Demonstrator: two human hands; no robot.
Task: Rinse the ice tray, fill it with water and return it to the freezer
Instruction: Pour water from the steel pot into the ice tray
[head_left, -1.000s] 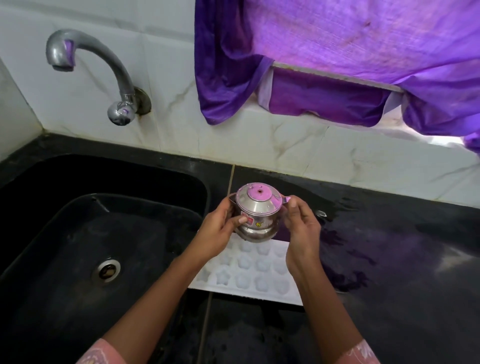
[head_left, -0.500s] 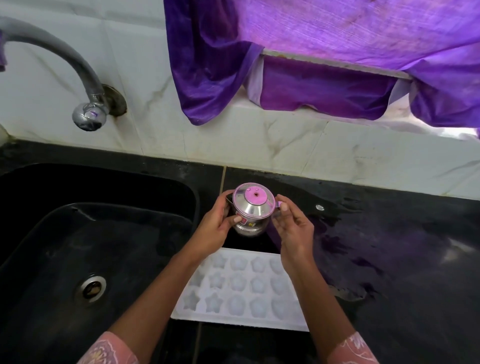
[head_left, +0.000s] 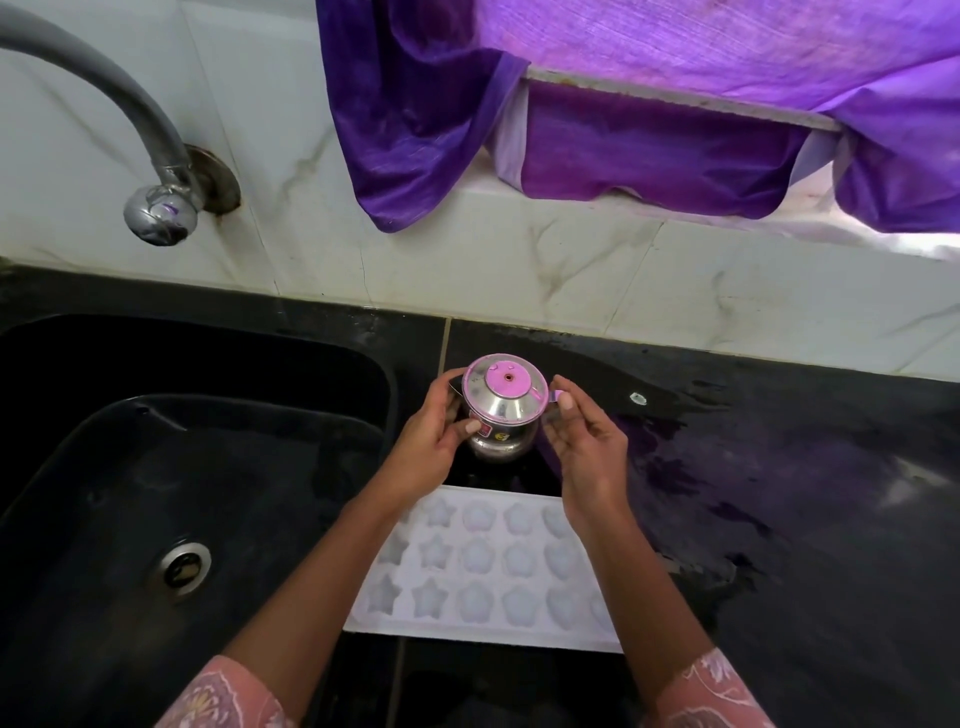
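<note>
White ice tray (head_left: 483, 571) lying flat on the black counter (head_left: 779, 519), just right of the sink (head_left: 156, 467), under both forearms; beyond it, left hand (head_left: 431, 441) wrapped round the lidded steel pot (head_left: 501, 413); right hand (head_left: 587, 447) curling fingertips against its rim; tap (head_left: 161, 213) behind.

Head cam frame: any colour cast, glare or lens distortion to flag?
Head view: daylight through the purple curtain tints the wet black countertop and the white star-mould ice tray violet; highlights glint on the small steel pot with pink lid; the wide-angle lens slightly bends straight edges; no obvious motion blur.
</note>
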